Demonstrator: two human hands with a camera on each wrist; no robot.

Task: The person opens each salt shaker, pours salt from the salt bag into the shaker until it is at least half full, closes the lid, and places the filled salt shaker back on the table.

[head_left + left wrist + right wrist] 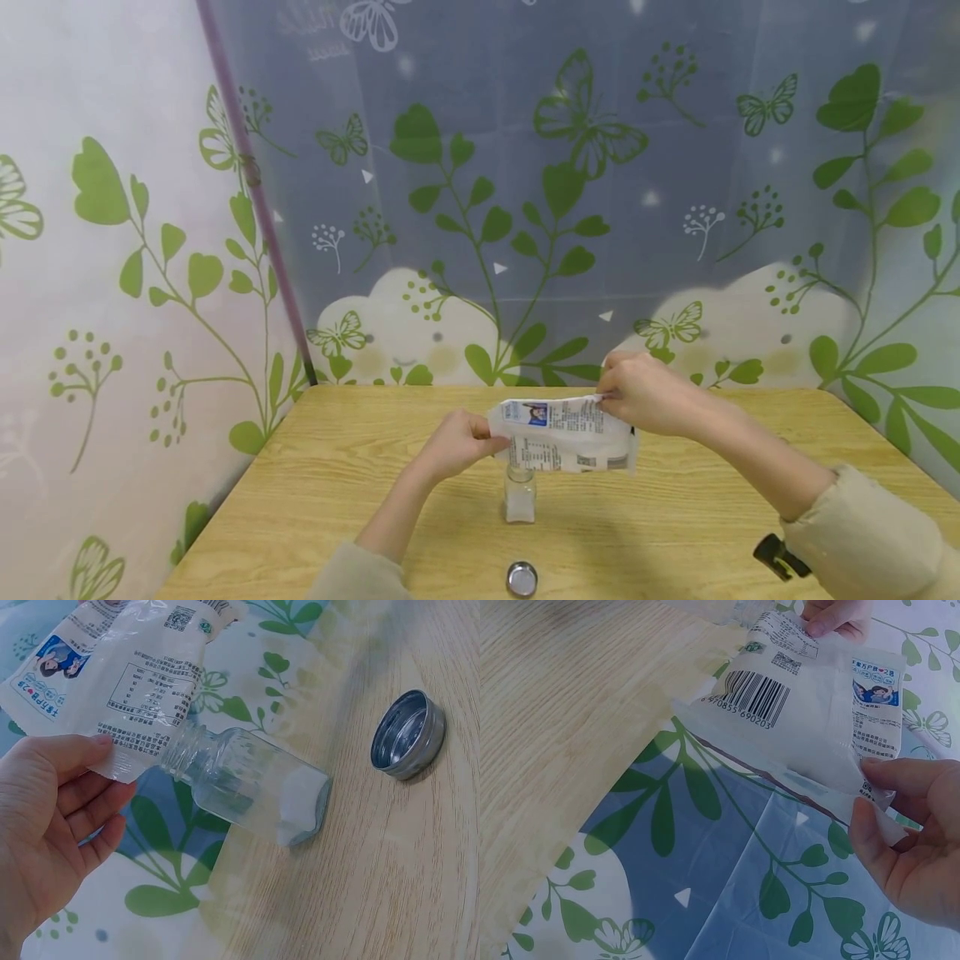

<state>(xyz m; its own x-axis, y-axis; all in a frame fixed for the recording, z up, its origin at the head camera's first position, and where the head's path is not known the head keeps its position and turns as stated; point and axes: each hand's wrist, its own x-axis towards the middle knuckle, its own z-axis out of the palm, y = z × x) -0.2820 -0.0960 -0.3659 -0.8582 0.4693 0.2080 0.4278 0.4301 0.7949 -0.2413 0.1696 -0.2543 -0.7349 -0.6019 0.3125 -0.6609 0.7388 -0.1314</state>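
Observation:
A white printed plastic bag (pixel 573 433) is held sideways over a small glass jar (pixel 520 496). My left hand (pixel 459 446) pinches the bag's left end between thumb and fingers, right at the jar's mouth. At the other end, my right hand (pixel 648 392) grips the top corner, seen closely in the right wrist view with thumb and fingers (pixel 889 862) on the plastic. White powdery stuff (pixel 300 799) lies in the bottom of the clear jar, which stands upright on the table. The bag's lower corner overlaps the jar's threaded neck (pixel 184 754) in the left wrist view.
A silver metal lid (pixel 522 578) lies on the wooden table (pixel 360 467), closer to me than the jar. Behind the table hangs a curtain (pixel 465 208) with leaves and butterflies. A black clip-like object (pixel 780 557) shows beside my right sleeve.

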